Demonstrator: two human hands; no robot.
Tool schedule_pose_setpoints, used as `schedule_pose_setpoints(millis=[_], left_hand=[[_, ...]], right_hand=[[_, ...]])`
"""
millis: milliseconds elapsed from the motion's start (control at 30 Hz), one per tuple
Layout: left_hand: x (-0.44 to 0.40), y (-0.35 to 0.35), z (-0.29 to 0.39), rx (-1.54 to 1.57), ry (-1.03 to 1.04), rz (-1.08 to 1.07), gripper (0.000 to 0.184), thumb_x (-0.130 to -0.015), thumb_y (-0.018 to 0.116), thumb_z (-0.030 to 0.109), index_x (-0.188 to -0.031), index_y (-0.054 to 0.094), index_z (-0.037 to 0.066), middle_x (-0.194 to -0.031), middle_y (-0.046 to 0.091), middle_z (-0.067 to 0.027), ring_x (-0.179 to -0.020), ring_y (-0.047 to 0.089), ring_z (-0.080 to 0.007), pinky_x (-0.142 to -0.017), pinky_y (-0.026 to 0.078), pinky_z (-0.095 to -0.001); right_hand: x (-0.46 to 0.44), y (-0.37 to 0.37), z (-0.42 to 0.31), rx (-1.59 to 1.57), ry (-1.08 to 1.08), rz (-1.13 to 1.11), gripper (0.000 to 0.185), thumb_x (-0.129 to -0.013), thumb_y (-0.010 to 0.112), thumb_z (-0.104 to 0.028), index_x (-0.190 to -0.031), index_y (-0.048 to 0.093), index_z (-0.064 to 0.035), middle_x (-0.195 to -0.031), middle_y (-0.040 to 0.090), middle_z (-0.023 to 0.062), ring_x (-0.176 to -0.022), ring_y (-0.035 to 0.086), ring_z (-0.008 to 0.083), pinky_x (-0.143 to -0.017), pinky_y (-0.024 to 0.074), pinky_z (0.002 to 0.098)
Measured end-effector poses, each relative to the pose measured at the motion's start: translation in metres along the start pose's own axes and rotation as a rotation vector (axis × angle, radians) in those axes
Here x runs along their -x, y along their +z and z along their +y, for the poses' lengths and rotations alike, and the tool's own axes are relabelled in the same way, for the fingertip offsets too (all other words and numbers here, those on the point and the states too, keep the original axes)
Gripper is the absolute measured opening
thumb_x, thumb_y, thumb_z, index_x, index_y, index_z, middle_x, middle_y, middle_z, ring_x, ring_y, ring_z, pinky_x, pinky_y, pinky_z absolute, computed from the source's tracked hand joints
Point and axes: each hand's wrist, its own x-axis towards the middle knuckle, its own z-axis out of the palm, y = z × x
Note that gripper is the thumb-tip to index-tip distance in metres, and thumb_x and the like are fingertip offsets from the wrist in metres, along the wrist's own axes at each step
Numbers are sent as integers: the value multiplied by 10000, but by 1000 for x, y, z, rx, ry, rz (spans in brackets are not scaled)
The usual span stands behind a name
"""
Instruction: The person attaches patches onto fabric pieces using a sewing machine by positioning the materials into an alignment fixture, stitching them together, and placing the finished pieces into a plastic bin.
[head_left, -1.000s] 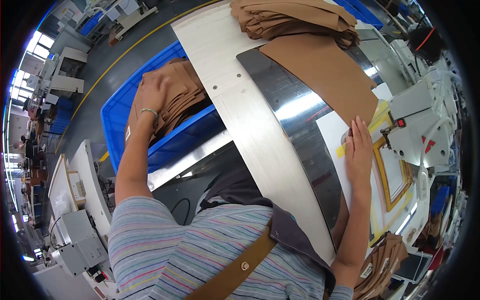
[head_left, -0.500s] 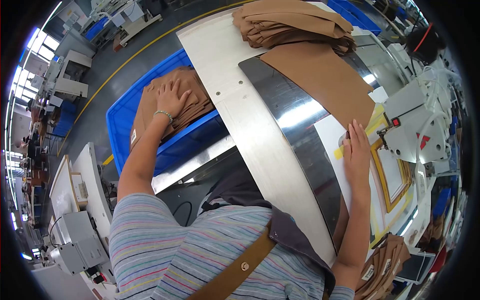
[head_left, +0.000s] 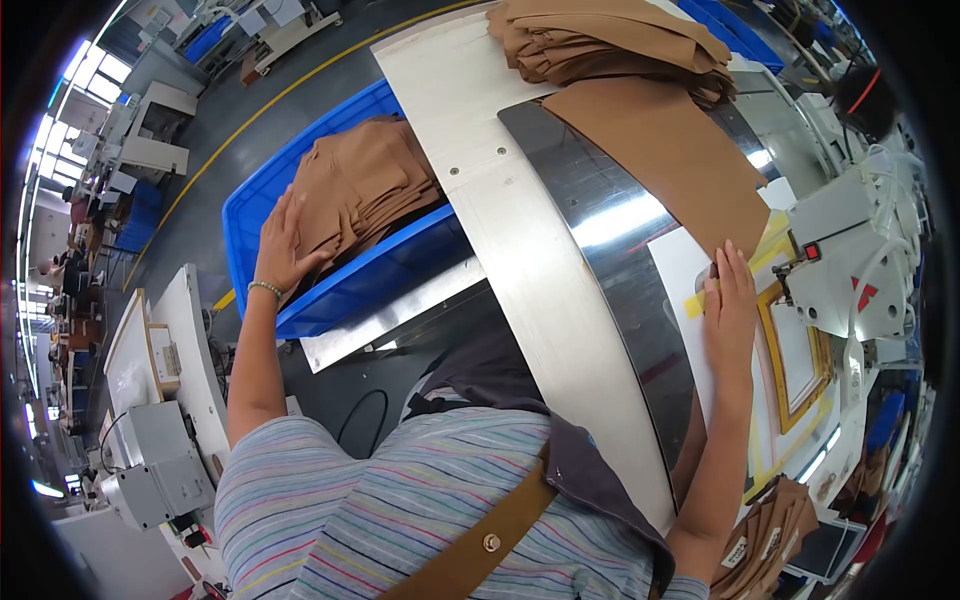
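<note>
Two bare hands, one at a flat brown panel (head_left: 670, 155), the other at a stack of brown pieces (head_left: 365, 185).
Nearest, the right hand (head_left: 730, 310) lies with fingers together and almost straight, tips at the panel's near corner; whether its grip pinches that corner cannot be told. The left hand (head_left: 280, 243), fingers spread and thumb apart, appears to rest along the near left edge of the stack in the blue bin (head_left: 365, 292); its grip closes around nothing visible. Light, flat fingertip pressure would probably steady the corner without creasing it; an even palm should keep the stacked layers aligned. Farther off, the panel extends across the shiny plate (head_left: 620, 265) towards a brown pile (head_left: 610, 40) on the table (head_left: 520, 250).
</note>
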Motion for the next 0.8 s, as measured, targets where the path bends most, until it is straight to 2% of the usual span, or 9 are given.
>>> schedule_pose_setpoints(millis=[67,167,200,400,500,600,700,733,800], left_hand=[[20,-3,3,15,2,-146,1102,-776,761,633,-1637,274,147,-1684,243,-185,-1522,283,-413,-1220,292,-507],[30,4,4,37,-45,-245,1136,-736,828,565,-1638,268,159,-1685,241,-180,-1527,275,-412,-1240,273,-494],[25,0,11,38,-73,-260,991,-810,809,408,-1623,305,150,-1679,264,-168,-1524,286,-402,-1240,285,-484],[25,33,-10,186,-150,-139,713,-912,660,157,-1575,400,141,-1643,355,-151,-1504,337,-387,-1221,321,-481],[22,44,-15,375,-312,-69,666,-917,647,140,-1551,443,140,-1610,411,-164,-1479,383,-387,-1211,335,-474],[12,31,24,80,-110,28,589,-932,602,91,-1510,493,113,-1578,450,-189,-1457,420,-383,-1198,356,-459],[7,42,15,256,-236,98,551,-942,568,51,-1488,516,103,-1537,506,-185,-1437,447,-390,-1187,376,-447],[4,45,12,303,-398,75,547,-933,526,-7,-1471,528,88,-1509,546,-154,-1436,448,-393,-1184,386,-451],[-7,43,11,339,-319,93,596,-883,521,-62,-1460,541,83,-1487,572,-132,-1433,456,-384,-1183,390,-458]], right_hand=[[-1,0,2,15,-10,0,483,-1070,424,-246,-1485,503,-12,-1601,434,135,-1505,346,343,-1244,270,454],[-1,-1,-1,10,-7,-3,480,-1077,423,-250,-1493,495,-21,-1602,432,132,-1504,350,340,-1241,277,453],[-1,-1,-1,8,-5,-5,480,-1079,423,-252,-1495,493,-23,-1602,432,132,-1504,351,341,-1240,277,452],[1,1,1,15,-20,6,480,-1084,423,-256,-1500,489,-26,-1601,434,131,-1503,354,342,-1242,274,453],[0,0,1,5,-23,6,478,-1085,426,-253,-1497,492,-20,-1601,434,131,-1502,355,344,-1241,274,455],[0,0,0,-1,-23,6,478,-1084,429,-249,-1494,495,-13,-1599,437,135,-1501,357,347,-1239,275,455],[0,0,2,-1,-29,4,478,-1081,431,-243,-1492,496,-7,-1595,442,141,-1499,360,348,-1239,275,456],[0,0,3,-1,-30,6,478,-1080,431,-240,-1492,496,-6,-1593,444,143,-1499,361,348,-1239,274,456],[0,-1,1,-3,-24,7,480,-1077,433,-235,-1493,495,-4,-1593,445,144,-1500,360,348,-1240,273,459]])
